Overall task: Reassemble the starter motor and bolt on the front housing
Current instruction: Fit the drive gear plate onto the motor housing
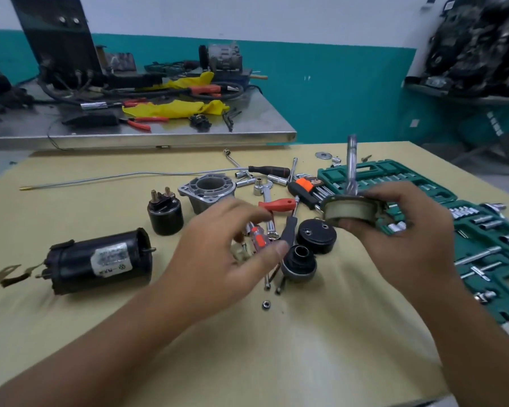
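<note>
My right hand (400, 230) grips a round gear assembly (350, 211) with a pale ring and a steel shaft pointing up, held above the table. My left hand (229, 257) hovers over the scattered parts with fingers loosely curled; a small pale part (243, 249) shows under its fingers, and whether it holds it is unclear. The black motor body (100, 259) lies on its side at the left. The black solenoid (165, 212) stands behind it. The silver front housing (209, 192) sits beyond my left hand. A black end cap (316, 235) and a drive clutch (299, 262) lie between my hands.
An open green socket set (482, 242) fills the right side of the table. Screwdrivers (276, 204), sockets, a spanner and long bolts (268, 282) lie in the middle, with a loose nut (265, 304) nearer me. A steel bench (159, 136) with tools stands behind.
</note>
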Demonstrator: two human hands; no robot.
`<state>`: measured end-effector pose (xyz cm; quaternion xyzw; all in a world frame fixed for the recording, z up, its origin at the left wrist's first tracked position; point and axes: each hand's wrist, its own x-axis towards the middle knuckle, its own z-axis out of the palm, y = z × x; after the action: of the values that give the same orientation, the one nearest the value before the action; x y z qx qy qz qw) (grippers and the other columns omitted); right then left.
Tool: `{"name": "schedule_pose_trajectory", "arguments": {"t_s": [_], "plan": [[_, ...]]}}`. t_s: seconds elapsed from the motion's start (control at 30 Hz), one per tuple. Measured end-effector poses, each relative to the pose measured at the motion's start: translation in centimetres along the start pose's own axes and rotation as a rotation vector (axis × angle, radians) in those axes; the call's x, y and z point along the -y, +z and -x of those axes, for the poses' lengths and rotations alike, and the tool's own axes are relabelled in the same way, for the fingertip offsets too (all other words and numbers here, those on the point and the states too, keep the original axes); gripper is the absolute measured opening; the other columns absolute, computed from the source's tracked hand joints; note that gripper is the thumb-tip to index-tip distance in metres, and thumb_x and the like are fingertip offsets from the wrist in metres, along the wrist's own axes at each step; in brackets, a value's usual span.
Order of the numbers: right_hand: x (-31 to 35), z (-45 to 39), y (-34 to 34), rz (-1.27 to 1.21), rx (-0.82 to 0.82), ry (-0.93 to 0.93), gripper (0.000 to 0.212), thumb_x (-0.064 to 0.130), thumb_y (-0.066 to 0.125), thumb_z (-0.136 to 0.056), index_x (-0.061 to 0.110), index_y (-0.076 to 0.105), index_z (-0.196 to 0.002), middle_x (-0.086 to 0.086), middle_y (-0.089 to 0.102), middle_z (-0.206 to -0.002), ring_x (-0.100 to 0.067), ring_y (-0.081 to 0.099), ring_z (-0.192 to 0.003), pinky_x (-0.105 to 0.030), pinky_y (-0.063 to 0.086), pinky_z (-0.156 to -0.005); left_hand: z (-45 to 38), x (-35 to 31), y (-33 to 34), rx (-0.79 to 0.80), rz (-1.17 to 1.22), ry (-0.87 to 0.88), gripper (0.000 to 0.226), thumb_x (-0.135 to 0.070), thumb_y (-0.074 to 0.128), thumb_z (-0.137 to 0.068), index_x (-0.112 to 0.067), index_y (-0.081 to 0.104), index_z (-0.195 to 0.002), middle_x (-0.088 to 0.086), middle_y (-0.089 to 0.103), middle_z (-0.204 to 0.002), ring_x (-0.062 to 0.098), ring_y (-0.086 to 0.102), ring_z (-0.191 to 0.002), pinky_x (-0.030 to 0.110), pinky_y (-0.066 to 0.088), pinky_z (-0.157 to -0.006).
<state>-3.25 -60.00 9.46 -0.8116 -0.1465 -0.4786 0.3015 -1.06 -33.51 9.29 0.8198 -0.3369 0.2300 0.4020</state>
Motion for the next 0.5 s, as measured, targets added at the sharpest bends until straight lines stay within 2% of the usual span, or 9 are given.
{"name": "schedule_pose_trajectory", "arguments": {"t_s": [0.07, 0.1, 0.17, 0.2, 0.23, 0.33, 0.43, 0.47, 0.5], "plan": [[1.8, -0.7, 1.2, -0.075, -0.078, -0.199, 0.027, 0.007, 0.091, -0.074, -0.002, 0.071, -0.09, -0.007, 0.069, -0.093, -0.034, 0.068, -0.089, -0.041, 0.054, -0.082, -1.0, -0.7, 0.1, 0.059, 0.496, -0.318, 0.062, -0.054, 0.075, -0.076, -0.021, 0.066, -0.128, -0.004, 0.076, -0.11, 0.021, 0.074, -0.085, 0.046, 0.062, -0.076], [2.7, -0.9, 2.1, -0.082, -0.094, -0.291, 0.023, 0.002, 0.09, -0.074, -0.002, 0.07, -0.086, -0.005, 0.071, -0.095, -0.036, 0.068, -0.089, -0.051, 0.054, -0.078, -1.4, -0.6, 0.0, 0.121, 0.662, -0.397, 0.075, -0.054, 0.079, -0.073, -0.02, 0.06, -0.137, -0.001, 0.075, -0.118, 0.026, 0.076, -0.093, 0.051, 0.063, -0.081], [4.3, -1.3, 4.2, -0.059, -0.122, -0.42, 0.028, -0.002, 0.089, -0.073, 0.008, 0.066, -0.086, -0.001, 0.073, -0.099, -0.038, 0.067, -0.089, -0.058, 0.05, -0.072, -1.7, -0.1, -0.5, 0.228, 0.84, -0.4, 0.101, -0.059, 0.09, -0.067, -0.016, 0.05, -0.149, 0.008, 0.071, -0.13, 0.033, 0.074, -0.111, 0.054, 0.062, -0.089], [4.9, -1.4, 5.1, -0.047, -0.129, -0.463, 0.029, 0.0, 0.089, -0.074, 0.011, 0.064, -0.083, -0.001, 0.075, -0.1, -0.037, 0.067, -0.087, -0.057, 0.049, -0.071, -1.6, 0.2, -0.8, 0.246, 0.897, -0.363, 0.105, -0.057, 0.092, -0.066, -0.014, 0.048, -0.15, 0.012, 0.069, -0.134, 0.036, 0.07, -0.118, 0.056, 0.06, -0.093], [5.3, -1.7, 5.9, -0.028, -0.122, -0.502, 0.024, 0.004, 0.088, -0.077, 0.009, 0.065, -0.079, -0.002, 0.077, -0.099, -0.037, 0.068, -0.086, -0.056, 0.049, -0.07, -1.3, 0.4, -1.1, 0.233, 0.936, -0.331, 0.099, -0.05, 0.093, -0.068, -0.014, 0.05, -0.149, 0.014, 0.068, -0.134, 0.039, 0.068, -0.122, 0.057, 0.059, -0.095], [5.5, -3.7, 7.2, 0.0, 0.05, -0.582, 0.025, 0.021, 0.083, -0.085, 0.003, 0.072, -0.073, -0.006, 0.078, -0.099, -0.036, 0.069, -0.087, -0.054, 0.05, -0.072, -0.7, 1.3, -1.8, 0.139, 0.946, -0.312, 0.063, -0.017, 0.086, -0.08, -0.017, 0.061, -0.138, 0.016, 0.072, -0.121, 0.039, 0.072, -0.111, 0.051, 0.062, -0.086], [5.3, -6.2, 7.2, -0.045, 0.37, -0.567, 0.038, 0.042, 0.08, -0.081, 0.007, 0.075, -0.095, -0.004, 0.076, -0.103, -0.029, 0.068, -0.095, -0.051, 0.051, -0.077, -0.6, 2.1, -2.5, 0.065, 0.932, -0.349, 0.058, -0.01, 0.084, -0.078, -0.018, 0.066, -0.133, 0.014, 0.075, -0.112, 0.038, 0.076, -0.097, 0.045, 0.064, -0.076], [4.9, -6.9, 7.0, -0.05, 0.433, -0.521, 0.045, 0.048, 0.08, -0.079, 0.009, 0.075, -0.101, -0.002, 0.075, -0.104, -0.024, 0.067, -0.097, -0.047, 0.052, -0.081, -0.8, 2.4, -2.7, 0.018, 0.888, -0.383, 0.063, -0.01, 0.086, -0.073, -0.016, 0.066, -0.133, 0.014, 0.076, -0.11, 0.038, 0.076, -0.097, 0.044, 0.064, -0.075], [4.4, -7.4, 6.7, -0.061, 0.466, -0.441, 0.05, 0.053, 0.081, -0.078, 0.011, 0.075, -0.105, 0.001, 0.074, -0.103, -0.017, 0.067, -0.095, -0.037, 0.054, -0.083, -0.9, 2.7, -3.0, -0.036, 0.827, -0.425, 0.069, -0.01, 0.088, -0.067, -0.015, 0.066, -0.132, 0.013, 0.077, -0.109, 0.038, 0.076, -0.097, 0.043, 0.064, -0.073]]}}
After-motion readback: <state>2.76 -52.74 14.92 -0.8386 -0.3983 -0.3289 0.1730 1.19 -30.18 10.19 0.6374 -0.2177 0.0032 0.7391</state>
